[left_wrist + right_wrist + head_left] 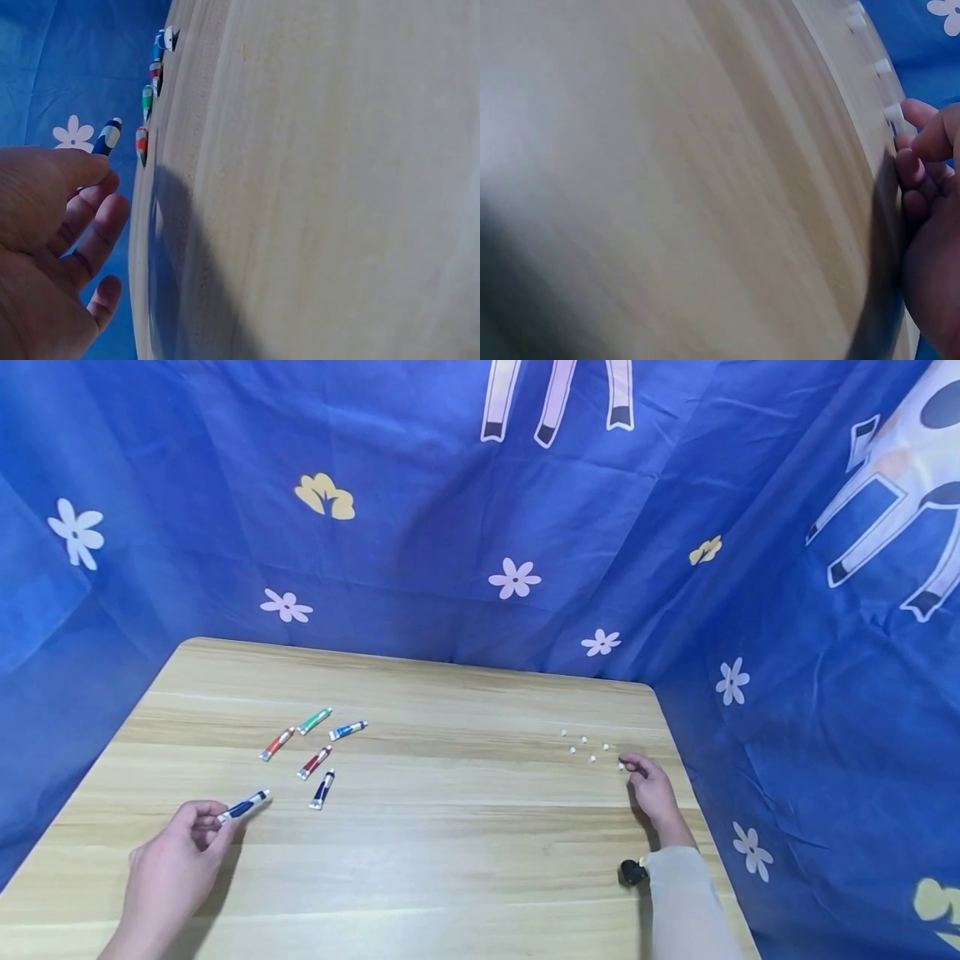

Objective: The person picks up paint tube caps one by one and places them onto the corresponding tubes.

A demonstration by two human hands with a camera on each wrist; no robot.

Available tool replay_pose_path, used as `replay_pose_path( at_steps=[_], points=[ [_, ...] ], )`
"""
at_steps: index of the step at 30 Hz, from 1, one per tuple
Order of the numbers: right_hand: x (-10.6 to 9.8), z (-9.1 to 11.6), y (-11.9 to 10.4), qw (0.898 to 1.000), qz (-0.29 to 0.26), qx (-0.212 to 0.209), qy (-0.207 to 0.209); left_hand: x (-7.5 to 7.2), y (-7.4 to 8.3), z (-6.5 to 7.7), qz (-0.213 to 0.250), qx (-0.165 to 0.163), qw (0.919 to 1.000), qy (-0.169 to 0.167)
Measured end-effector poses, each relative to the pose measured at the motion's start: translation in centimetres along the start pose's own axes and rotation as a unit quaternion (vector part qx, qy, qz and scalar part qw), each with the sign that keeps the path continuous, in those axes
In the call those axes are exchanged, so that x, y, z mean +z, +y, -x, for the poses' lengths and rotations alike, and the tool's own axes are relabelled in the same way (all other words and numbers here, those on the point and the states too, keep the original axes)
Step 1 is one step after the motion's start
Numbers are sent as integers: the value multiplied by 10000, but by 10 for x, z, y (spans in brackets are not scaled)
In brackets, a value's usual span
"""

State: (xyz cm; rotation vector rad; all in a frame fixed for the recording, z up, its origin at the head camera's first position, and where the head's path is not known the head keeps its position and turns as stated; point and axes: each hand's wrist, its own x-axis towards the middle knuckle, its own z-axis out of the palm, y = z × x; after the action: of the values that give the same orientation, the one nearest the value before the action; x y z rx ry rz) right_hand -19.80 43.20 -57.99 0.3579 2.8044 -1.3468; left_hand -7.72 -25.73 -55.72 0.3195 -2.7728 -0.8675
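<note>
My left hand [180, 852] pinches a dark blue paint tube [244, 807] between thumb and fingers, above the table at the left. Its pale narrow end points away from the hand, and in the left wrist view the dark blue tube [108, 137] sticks out past the thumb. Over at the right edge, the fingertips of my right hand [652, 793] are low, right beside a small white piece [621, 767]. In the right wrist view that white piece [894, 113] stands at the index fingertip, and the thumb lies apart from it.
Near the left hand lie a red-orange tube [277, 744], a green tube [315, 720], a blue tube [348, 731], a dark red tube [314, 762] and a dark purple tube [322, 789]. Several other white pieces [592, 758] lie left of the right hand. A blue curtain [420, 543] surrounds the table.
</note>
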Motion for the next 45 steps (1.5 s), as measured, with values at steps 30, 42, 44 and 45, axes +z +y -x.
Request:
replay_pose_path(
  at_steps=[30, 42, 44, 45],
  points=[
    [-2, -17, -2, 9989, 449, 122, -17, -9, 13, -10, 841, -769, 9933, -192],
    [-1, -10, 3, 9984, 86, 530, 170, -5, 12, -7, 833, -701, 9937, -246],
    [-2, -8, 4, 9980, -43, 587, 217, -4, 11, -6, 818, -738, 9935, -269],
    [-2, -7, 4, 9978, -93, 613, 239, -4, 10, -6, 818, -752, 9934, -275]
  ],
)
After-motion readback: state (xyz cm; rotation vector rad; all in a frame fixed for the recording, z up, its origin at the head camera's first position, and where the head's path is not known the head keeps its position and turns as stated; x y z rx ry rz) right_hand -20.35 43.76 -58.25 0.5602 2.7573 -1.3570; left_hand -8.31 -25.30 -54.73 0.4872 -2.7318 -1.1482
